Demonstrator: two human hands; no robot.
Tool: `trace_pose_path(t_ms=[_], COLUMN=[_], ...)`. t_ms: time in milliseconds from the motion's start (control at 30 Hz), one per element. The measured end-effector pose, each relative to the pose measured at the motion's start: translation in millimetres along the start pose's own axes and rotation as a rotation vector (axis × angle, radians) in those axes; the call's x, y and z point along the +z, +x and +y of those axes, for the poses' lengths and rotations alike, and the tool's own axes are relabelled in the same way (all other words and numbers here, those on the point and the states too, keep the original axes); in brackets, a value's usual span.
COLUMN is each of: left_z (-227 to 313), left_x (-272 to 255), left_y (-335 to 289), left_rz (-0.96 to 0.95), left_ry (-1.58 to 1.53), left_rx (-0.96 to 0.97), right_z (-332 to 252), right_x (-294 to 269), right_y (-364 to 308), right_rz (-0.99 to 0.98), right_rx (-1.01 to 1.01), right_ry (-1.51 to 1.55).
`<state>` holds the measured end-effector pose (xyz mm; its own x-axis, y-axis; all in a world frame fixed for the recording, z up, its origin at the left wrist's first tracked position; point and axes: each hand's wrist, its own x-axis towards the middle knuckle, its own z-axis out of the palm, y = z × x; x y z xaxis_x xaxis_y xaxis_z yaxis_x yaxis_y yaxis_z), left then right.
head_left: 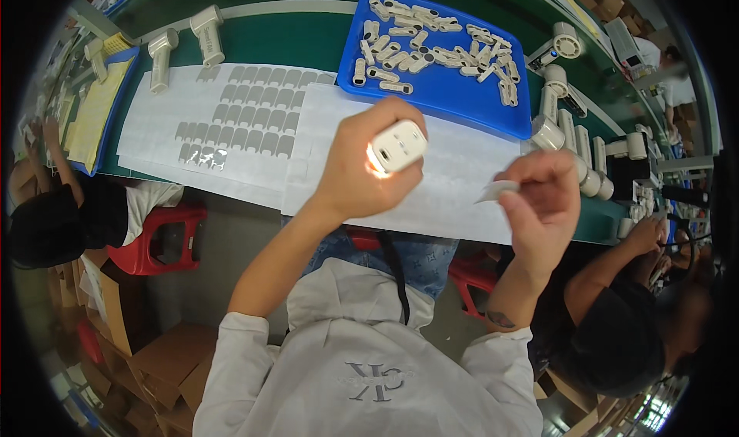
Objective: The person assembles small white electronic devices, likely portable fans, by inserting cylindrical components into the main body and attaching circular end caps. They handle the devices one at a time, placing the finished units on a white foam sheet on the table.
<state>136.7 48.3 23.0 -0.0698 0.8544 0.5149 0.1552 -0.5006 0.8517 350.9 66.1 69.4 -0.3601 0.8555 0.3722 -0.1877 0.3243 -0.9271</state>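
Observation:
Above the white paper, my left hand (354,164) is wrapped around a white handheld device (399,146). Its rounded end faces up and shows a small dark slot and faint marks; the rest is hidden in my fist. A bright orange-white glow lies along the lower left edge of that end. To the right, my right hand (543,198) pinches a small pale sticker (499,191) between thumb and forefinger, apart from the device. Rows of grey stickers (258,106) lie on a white sheet (154,129) at the left of the table.
A blue tray (462,117) with several small white parts stands at the back. White handheld fans (208,37) stand at the back left, and more fans (548,131) line the right. Co-workers sit on both sides, with a red stool (165,237) at the left.

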Motion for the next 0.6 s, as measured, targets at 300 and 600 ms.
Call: trace_pose_path(t_ms=[300,600], left_z=[-10,-15], left_x=[14,16], left_y=[-4,-5], left_rz=[-0.067,-0.033], left_ry=[0.047,0.130], left_rx=[0.056,0.143], right_z=[6,15], right_x=[39,48], right_y=[21,10], right_rz=[-0.106,-0.073], right_rx=[-0.004,0.016], right_ry=[-0.047,-0.075])
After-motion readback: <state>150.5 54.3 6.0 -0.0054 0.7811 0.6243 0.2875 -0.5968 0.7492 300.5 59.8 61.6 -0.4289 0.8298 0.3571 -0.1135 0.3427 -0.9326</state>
